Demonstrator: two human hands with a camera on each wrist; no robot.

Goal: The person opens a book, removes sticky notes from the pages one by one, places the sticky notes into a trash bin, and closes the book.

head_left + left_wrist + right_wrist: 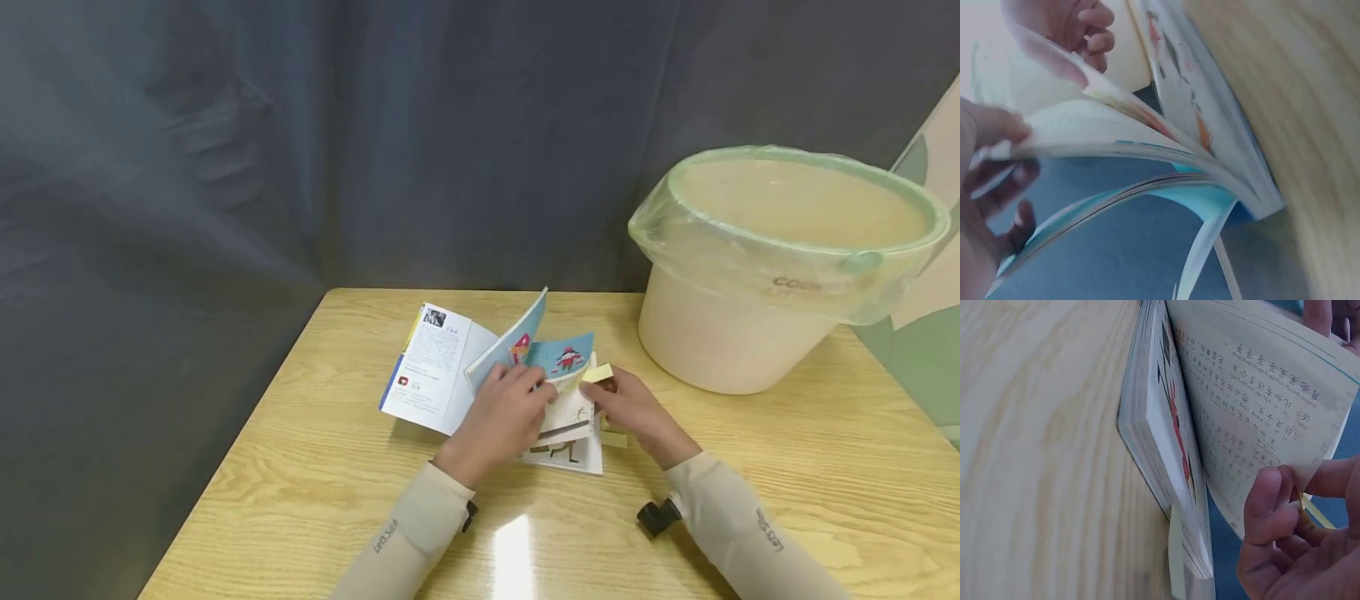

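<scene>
Now both hands are at work over the spread book (438, 371), which lies on the table (285, 475), left of the right fingertips and partly beneath the left hand; the key line is short, for the upper yellow tab (598, 373) sits right at the right hand's (636, 410) fingertips, on the far side of them, its long axis running sideways, out past the pages' right edge; the right hand is plainly the nearer one, its thumb and fingers pinching at the tab and the page corner, though whether the tab is stuck to that page cannot be told; a lower yellow tab (615, 439) juts from the book's right edge, closer to the person; over on the left, the left hand (506, 417) grips a raised bundle of pages, its fingers reaching in between two sections and holding them apart; the right forearm slants in from lower right, the left from lower centre, wrists low, with the lined bin (738, 350) standing beyond the right hand.
</scene>
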